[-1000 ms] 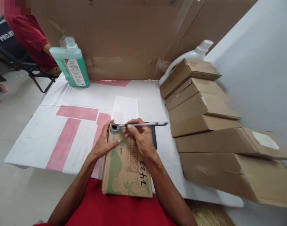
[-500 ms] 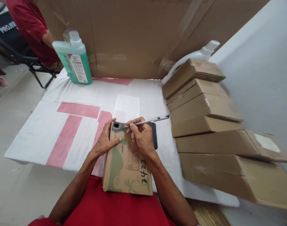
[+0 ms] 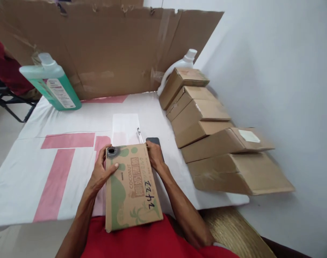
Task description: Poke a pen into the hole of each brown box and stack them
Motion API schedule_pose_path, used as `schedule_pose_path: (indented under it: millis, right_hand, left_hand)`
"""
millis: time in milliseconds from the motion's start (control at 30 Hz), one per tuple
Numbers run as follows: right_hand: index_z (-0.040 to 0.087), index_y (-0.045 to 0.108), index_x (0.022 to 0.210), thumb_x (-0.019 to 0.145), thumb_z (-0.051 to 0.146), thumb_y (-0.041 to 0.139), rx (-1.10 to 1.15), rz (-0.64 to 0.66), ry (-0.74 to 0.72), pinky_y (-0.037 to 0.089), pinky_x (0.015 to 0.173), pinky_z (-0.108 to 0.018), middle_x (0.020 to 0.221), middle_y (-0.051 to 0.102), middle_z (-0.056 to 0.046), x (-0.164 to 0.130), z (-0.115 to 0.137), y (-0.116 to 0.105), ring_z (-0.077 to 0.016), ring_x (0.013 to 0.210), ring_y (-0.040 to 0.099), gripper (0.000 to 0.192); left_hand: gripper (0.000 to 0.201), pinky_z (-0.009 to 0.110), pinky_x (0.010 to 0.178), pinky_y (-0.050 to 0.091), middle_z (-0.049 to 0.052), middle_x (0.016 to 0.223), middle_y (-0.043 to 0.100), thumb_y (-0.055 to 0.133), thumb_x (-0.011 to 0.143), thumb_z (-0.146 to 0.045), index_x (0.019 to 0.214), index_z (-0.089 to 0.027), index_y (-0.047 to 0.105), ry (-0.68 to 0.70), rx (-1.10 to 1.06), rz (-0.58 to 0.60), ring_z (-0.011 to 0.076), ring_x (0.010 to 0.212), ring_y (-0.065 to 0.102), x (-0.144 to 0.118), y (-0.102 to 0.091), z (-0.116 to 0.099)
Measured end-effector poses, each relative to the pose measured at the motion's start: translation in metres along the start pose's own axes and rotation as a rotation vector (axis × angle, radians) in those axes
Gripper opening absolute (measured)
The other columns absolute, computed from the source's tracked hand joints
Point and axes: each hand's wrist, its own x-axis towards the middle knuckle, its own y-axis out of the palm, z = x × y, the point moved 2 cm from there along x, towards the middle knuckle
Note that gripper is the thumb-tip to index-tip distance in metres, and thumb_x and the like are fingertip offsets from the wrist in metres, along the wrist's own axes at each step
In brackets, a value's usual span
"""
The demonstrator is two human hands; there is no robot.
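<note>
A flat coconut-print carton [image 3: 131, 186] with "2422" handwritten on it lies from my lap onto the table's white and pink cover [image 3: 45, 157]. My left hand [image 3: 101, 172] grips its left edge, thumb on top, just below a small dark round thing [image 3: 111, 151] at the far left corner. My right hand [image 3: 154, 156] holds the far right corner. A thin silver tool [image 3: 139, 134] pokes out just beyond that hand; whether the fingers still hold it is hidden. A black phone [image 3: 153, 140] lies under the right hand's far side.
A row of brown boxes [image 3: 203, 132] leans along the right wall, with a white bottle [image 3: 181, 64] behind it. A green liquid bottle [image 3: 52, 86] stands far left before a cardboard screen [image 3: 104, 46]. A person's red sleeve [image 3: 2, 68] shows at the left edge.
My right hand has dropped from working the silver tool at the carton's far left corner to gripping the far right corner. The tool now points away from me. The view has swung right.
</note>
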Motion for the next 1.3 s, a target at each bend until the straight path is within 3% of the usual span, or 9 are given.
schedule_pose_path:
  millis: [167, 300, 400, 567, 733, 900, 1100, 1200, 1300]
  right_hand:
    - [0.018, 0.071, 0.089, 0.094, 0.022, 0.06, -0.08, 0.084, 0.079, 0.028, 0.061, -0.028, 0.078, 0.073, -0.007, -0.011, -0.006, 0.006, -0.0194, 0.067, 0.058, 0.013]
    - [0.019, 0.07, 0.104, 0.101, 0.031, 0.057, -0.105, 0.066, 0.125, 0.037, 0.068, -0.028, 0.091, 0.075, -0.009, -0.025, -0.014, -0.004, -0.0223, 0.08, 0.066, 0.018]
    - [0.017, 0.06, 0.129, 0.101, 0.041, 0.06, -0.166, -0.048, 0.235, 0.046, 0.082, -0.031, 0.116, 0.071, -0.014, -0.036, -0.025, -0.017, -0.0273, 0.105, 0.067, 0.037]
    - [0.01, 0.06, 0.125, 0.082, 0.056, 0.081, -0.215, -0.016, 0.435, 0.051, 0.093, -0.043, 0.13, 0.062, -0.026, -0.042, -0.036, -0.015, -0.0407, 0.124, 0.06, 0.066]
    - [0.011, 0.064, 0.116, 0.063, 0.04, 0.092, 0.229, -0.098, 0.503, 0.051, 0.096, -0.043, 0.123, 0.069, -0.024, -0.037, -0.048, -0.005, -0.0413, 0.123, 0.063, 0.066]
    - [0.015, 0.07, 0.105, 0.076, 0.043, 0.074, 0.67, -0.033, 0.412, 0.058, 0.085, -0.04, 0.099, 0.079, -0.01, -0.044, -0.057, -0.005, -0.0295, 0.096, 0.074, 0.04]
    - [0.018, 0.07, 0.118, 0.08, 0.038, 0.084, 1.478, -0.045, 0.266, 0.065, 0.088, -0.047, 0.122, 0.078, -0.013, -0.068, -0.006, -0.055, -0.0287, 0.098, 0.078, 0.046]
    - [0.017, 0.072, 0.121, 0.088, 0.032, 0.081, 1.589, 0.137, 0.121, 0.066, 0.085, -0.041, 0.128, 0.076, -0.015, -0.077, 0.041, -0.074, -0.0262, 0.1, 0.077, 0.038]
    - [0.015, 0.074, 0.12, 0.094, 0.047, 0.074, 1.666, 0.417, 0.1, 0.066, 0.082, -0.042, 0.121, 0.077, -0.017, -0.085, 0.085, -0.063, -0.0276, 0.099, 0.077, 0.041]
  left_hand:
    - [0.082, 0.046, 0.111, 0.051, 0.012, 0.146, 0.057, 0.081, 0.078, -0.05, 0.148, -0.026, 0.046, -0.024, -0.006, -0.02, 0.0341, 0.134, 0.058, -0.001, -0.001, -0.002]
    - [0.084, 0.045, 0.108, 0.053, 0.012, 0.147, 0.057, 0.082, 0.077, -0.052, 0.149, -0.027, 0.045, -0.038, -0.017, -0.032, 0.0341, 0.134, 0.059, -0.004, -0.001, -0.003]
    - [0.083, 0.045, 0.109, 0.052, 0.012, 0.145, 0.058, 0.082, 0.077, -0.053, 0.147, -0.026, 0.047, -0.037, -0.011, -0.037, 0.0347, 0.135, 0.058, -0.004, -0.001, -0.003]
    - [0.083, 0.045, 0.106, 0.054, 0.012, 0.143, 0.06, 0.083, 0.075, -0.053, 0.145, -0.026, 0.048, -0.048, 0.003, -0.049, 0.0357, 0.133, 0.06, -0.003, -0.002, -0.003]
    - [0.083, 0.046, 0.107, 0.053, 0.012, 0.144, 0.059, 0.083, 0.076, -0.053, 0.146, -0.026, 0.047, -0.048, -0.016, -0.046, 0.036, 0.134, 0.059, -0.004, 0.001, -0.005]
    - [0.082, 0.048, 0.109, 0.051, 0.013, 0.143, 0.059, 0.081, 0.077, -0.052, 0.146, -0.025, 0.046, -0.021, -0.004, -0.033, 0.035, 0.132, 0.06, -0.004, -0.001, -0.002]
    - [0.081, 0.049, 0.114, 0.047, 0.014, 0.146, 0.058, 0.079, 0.079, -0.051, 0.147, -0.023, 0.045, 0.028, -0.009, -0.003, 0.0347, 0.135, 0.058, -0.003, -0.002, 0.001]
    - [0.079, 0.048, 0.116, 0.045, 0.013, 0.146, 0.058, 0.079, 0.08, -0.05, 0.146, -0.023, 0.045, 0.047, -0.014, -0.008, 0.033, 0.136, 0.057, -0.003, 0.0, 0.0]
    - [0.08, 0.047, 0.116, 0.045, 0.014, 0.142, 0.061, 0.079, 0.078, -0.052, 0.145, -0.022, 0.048, 0.064, 0.008, -0.033, 0.0327, 0.134, 0.059, -0.004, 0.002, -0.001]
